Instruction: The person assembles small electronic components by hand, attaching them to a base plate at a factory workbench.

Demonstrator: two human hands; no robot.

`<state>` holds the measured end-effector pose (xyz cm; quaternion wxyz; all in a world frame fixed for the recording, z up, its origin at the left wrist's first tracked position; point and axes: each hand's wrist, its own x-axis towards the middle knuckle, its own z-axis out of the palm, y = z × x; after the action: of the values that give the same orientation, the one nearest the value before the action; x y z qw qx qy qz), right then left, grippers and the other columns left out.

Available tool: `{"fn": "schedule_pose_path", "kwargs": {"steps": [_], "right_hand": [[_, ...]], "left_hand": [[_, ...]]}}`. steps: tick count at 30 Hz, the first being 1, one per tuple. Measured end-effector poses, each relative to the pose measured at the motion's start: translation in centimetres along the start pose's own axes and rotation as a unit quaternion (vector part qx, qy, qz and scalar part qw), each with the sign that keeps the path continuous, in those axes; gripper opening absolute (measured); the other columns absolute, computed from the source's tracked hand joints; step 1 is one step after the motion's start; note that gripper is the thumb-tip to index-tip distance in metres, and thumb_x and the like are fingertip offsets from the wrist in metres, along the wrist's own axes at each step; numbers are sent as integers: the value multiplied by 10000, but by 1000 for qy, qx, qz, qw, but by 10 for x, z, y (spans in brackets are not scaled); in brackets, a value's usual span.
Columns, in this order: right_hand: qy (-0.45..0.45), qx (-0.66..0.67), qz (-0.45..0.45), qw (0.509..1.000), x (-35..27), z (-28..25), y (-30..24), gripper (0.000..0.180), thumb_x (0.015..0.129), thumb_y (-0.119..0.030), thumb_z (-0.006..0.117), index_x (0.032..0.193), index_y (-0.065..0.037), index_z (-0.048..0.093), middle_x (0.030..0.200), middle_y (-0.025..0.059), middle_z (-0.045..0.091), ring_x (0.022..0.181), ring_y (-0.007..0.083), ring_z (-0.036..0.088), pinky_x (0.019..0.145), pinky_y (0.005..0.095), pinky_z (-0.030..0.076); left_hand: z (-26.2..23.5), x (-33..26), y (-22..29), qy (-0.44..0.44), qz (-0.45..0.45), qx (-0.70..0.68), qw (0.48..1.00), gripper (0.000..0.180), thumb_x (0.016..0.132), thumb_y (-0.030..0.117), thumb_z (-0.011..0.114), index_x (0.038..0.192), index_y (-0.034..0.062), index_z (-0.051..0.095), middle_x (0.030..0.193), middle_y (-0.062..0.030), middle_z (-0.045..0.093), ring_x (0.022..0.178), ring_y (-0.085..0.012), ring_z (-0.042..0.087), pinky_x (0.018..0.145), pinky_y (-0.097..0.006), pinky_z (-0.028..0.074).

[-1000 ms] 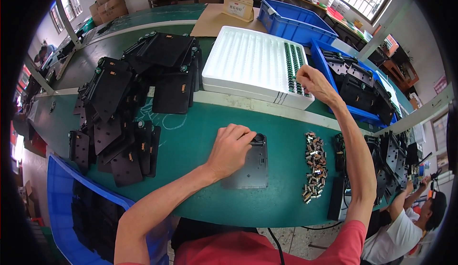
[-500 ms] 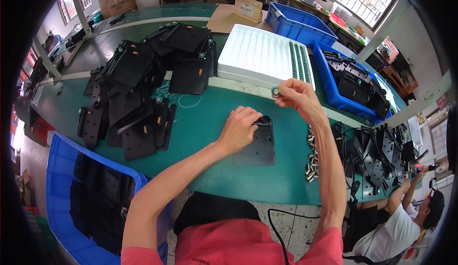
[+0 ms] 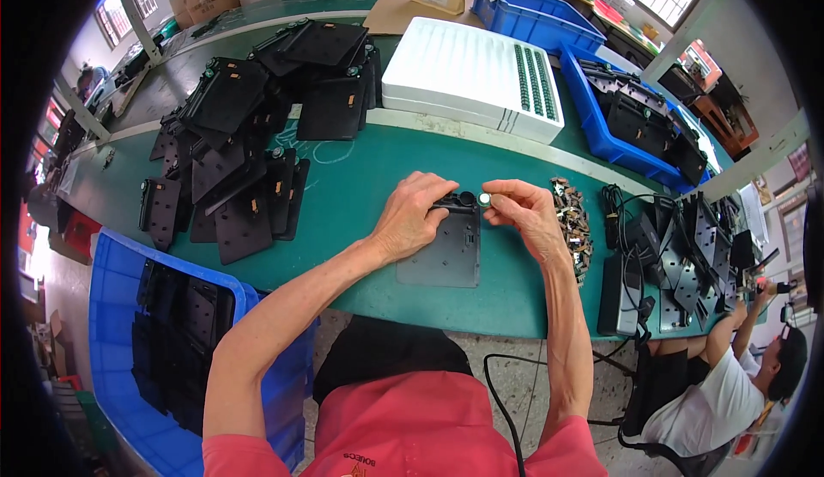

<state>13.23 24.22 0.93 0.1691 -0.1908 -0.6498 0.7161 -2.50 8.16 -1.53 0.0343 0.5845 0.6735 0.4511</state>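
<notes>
A flat black plastic panel (image 3: 444, 252) lies on the green bench in front of me. My left hand (image 3: 414, 217) rests on its upper left corner and holds it down. My right hand (image 3: 525, 211) pinches a small round green-topped part (image 3: 485, 199) between thumb and fingers, right at the panel's top right corner, beside a dark round socket (image 3: 466, 196). A white tray (image 3: 470, 78) with rows of the same small green parts along its right side stands behind the panel.
Stacks of black panels (image 3: 245, 138) cover the bench to the left. Blue bins (image 3: 639, 121) with black parts stand right and lower left (image 3: 167, 331). A heap of small metal clips (image 3: 572, 220) lies right of my hand. Another person (image 3: 730, 374) sits at lower right.
My right hand has come back from the white tray with a small green part and now sits at the panel's top corner. My left hand stayed on the panel.
</notes>
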Motion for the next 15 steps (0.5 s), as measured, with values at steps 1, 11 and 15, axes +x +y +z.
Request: {"fn": "schedule_pose_path", "kwargs": {"steps": [1,11,15], "right_hand": [[5,-29,-18,999,0,2,3,197,918,-84,648,1084,15,685,869,59,692,751,110,666,678,220,551],[107,-93,-56,988,-2,24,22,193,900,-64,659,1071,25,676,874,50,694,750,95,651,679,220,536],[109,-103,-67,986,-2,26,26,185,891,-56,669,1056,29,674,863,41,688,733,86,633,674,214,527]], "left_hand": [[0,-1,0,2,6,9,1000,362,740,-31,658,1101,-11,638,1025,-127,646,977,-320,570,867,-407,461],[1,-2,3,10,18,28,999,349,733,-14,675,1080,6,645,1016,-113,647,979,-306,573,853,-404,456],[1,-3,3,1,32,48,998,335,717,12,710,1047,19,657,991,-99,644,963,-294,576,827,-401,454]]}}
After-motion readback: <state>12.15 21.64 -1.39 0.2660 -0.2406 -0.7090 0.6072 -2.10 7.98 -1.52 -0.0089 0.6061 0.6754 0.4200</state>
